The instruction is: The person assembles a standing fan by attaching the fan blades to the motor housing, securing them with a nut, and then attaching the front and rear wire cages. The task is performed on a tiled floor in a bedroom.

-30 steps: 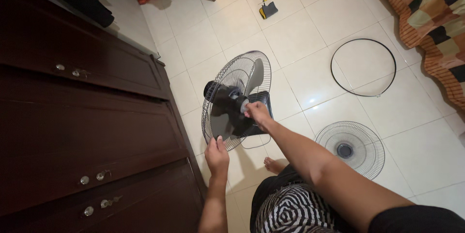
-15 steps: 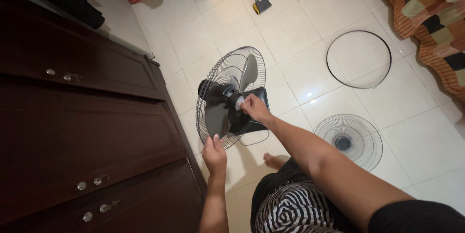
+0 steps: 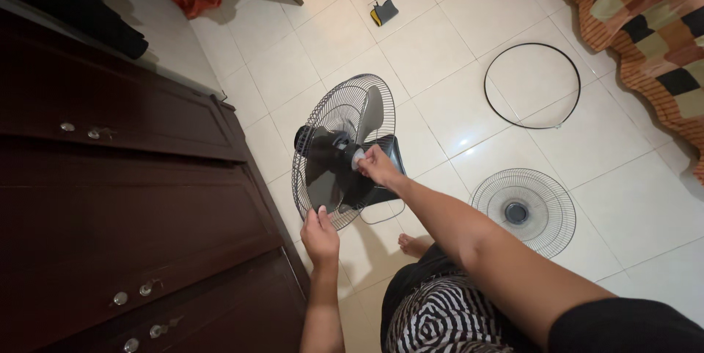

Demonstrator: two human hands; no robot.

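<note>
Pinched at the hub, the right hand [image 3: 378,166] closes a narrow grip on a small pale cap [image 3: 358,159] at the centre of the fan [image 3: 343,149], fingertips wrapped round it so that only its edge shows. That cap sits on the front of the dark blades [image 3: 326,177], which stand exposed inside the rear grille [image 3: 367,107], a round wire cage tilted back and leaning toward the cabinet [image 3: 132,199]. Lower down, the left hand [image 3: 320,236] holds the bottom rim of that grille, its grip shut on the wire, thumb on the near side. A black base [image 3: 389,155] shows behind the right wrist, though how it meets the floor [image 3: 440,52] is hidden by the arm. The fan stands on pale tiles, just beside the dark wooden cabinet, whose drawers carry small round knobs [image 3: 119,298]. To the right, well apart from the fan, a second wire grille [image 3: 523,212] lies flat on the floor with a dark disc at its middle. Beyond it lies a thin black ring [image 3: 532,85], also flat, near a checked orange and brown cloth [image 3: 645,16] at the frame's right edge. Farther off, a small black and yellow object [image 3: 383,10] rests on the tiles; it is too small to tell what it is. One bare foot [image 3: 414,244] shows under the right forearm, beside zebra-striped fabric [image 3: 440,320].
</note>
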